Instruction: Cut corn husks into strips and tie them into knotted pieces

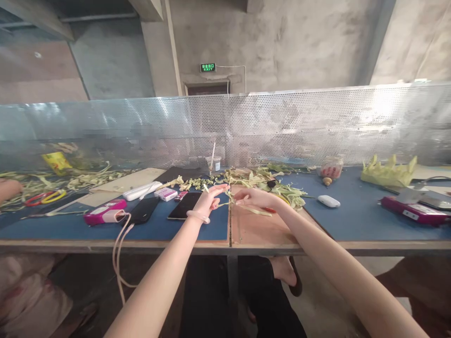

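My left hand (208, 201), with a pale bangle at the wrist, is closed on a thin pale-green plant strip (223, 204) just above the table. My right hand (254, 197) pinches the same strip from the other side, its fingertips close to the left hand's. Fine detail between the fingers is too small to make out. Behind and right of my right hand lies a pile of pale-green leaves and husk strips (295, 192). Red and yellow handle parts show partly behind my right wrist.
A black tablet (183, 206), a phone (145, 210) and a magenta device with cables (100, 213) lie left. Small knotted green pieces (201, 182) and a plastic cup (213, 165) stand behind. Right are a white case (329, 201) and a jar (331, 167). Another person's hand (10, 188) is far left.
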Demonstrator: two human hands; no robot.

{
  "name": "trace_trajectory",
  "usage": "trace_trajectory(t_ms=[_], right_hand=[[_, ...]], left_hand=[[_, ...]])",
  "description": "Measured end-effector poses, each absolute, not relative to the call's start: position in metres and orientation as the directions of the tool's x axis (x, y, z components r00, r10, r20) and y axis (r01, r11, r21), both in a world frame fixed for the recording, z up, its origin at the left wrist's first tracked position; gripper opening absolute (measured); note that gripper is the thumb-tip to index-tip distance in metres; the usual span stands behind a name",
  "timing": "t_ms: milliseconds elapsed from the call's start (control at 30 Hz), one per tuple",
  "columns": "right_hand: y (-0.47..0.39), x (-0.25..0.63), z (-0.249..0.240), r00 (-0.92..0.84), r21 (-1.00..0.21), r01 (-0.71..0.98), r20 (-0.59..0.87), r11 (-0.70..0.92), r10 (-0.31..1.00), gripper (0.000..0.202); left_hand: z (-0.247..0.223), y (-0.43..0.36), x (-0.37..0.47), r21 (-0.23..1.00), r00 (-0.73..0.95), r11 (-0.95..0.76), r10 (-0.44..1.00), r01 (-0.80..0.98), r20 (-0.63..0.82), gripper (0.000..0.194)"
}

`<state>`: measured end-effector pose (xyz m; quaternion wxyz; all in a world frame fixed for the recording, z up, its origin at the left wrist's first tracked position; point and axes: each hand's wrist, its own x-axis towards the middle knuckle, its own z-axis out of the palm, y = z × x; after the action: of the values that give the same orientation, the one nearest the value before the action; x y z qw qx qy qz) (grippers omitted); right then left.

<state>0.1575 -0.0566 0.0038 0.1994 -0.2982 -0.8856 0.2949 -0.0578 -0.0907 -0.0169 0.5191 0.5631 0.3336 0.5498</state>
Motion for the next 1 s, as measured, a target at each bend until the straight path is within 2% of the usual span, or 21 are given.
trace_trajectory(t_ms=[200,333,400,533,733,1000], right_hand=[[-0.056,0.146,-0.002,-0.79,-0.76,0.291,0.151,0.581,0.594,0.027],[-0.055,0.139,-0.008,-0.695,-0.788,0.305,0.2,0.535,0.69,0.026],[-0.056,0.136,-0.01,-0.653,-0.823,0.256,0.239,0.507,0.718,0.026],[-0.059,0.132,-0.01,-0.636,-0.881,0.138,0.271,0.452,0.723,0.027],[-0.063,0.132,-0.01,-0.629,-0.886,0.041,0.336,0.461,0.701,0.034],[-0.068,0.137,-0.015,-0.634,-0.824,0.165,0.332,0.542,0.699,0.041]], left_hand=[[-0.015,-0.091,-0.057,0.945,0.128,-0.261,0.949,-0.198,0.289,0.027],[-0.016,-0.091,-0.056,0.941,-0.02,-0.238,0.97,-0.242,0.24,0.037],[-0.016,-0.091,-0.054,0.946,-0.06,-0.254,0.967,-0.201,0.247,0.042],[-0.016,-0.094,-0.049,0.941,0.072,-0.332,0.939,-0.064,0.336,0.043],[-0.018,-0.094,-0.047,0.901,0.222,-0.43,0.885,0.052,0.409,0.047],[-0.02,-0.092,-0.048,0.83,0.276,-0.533,0.832,0.162,0.481,0.037]])
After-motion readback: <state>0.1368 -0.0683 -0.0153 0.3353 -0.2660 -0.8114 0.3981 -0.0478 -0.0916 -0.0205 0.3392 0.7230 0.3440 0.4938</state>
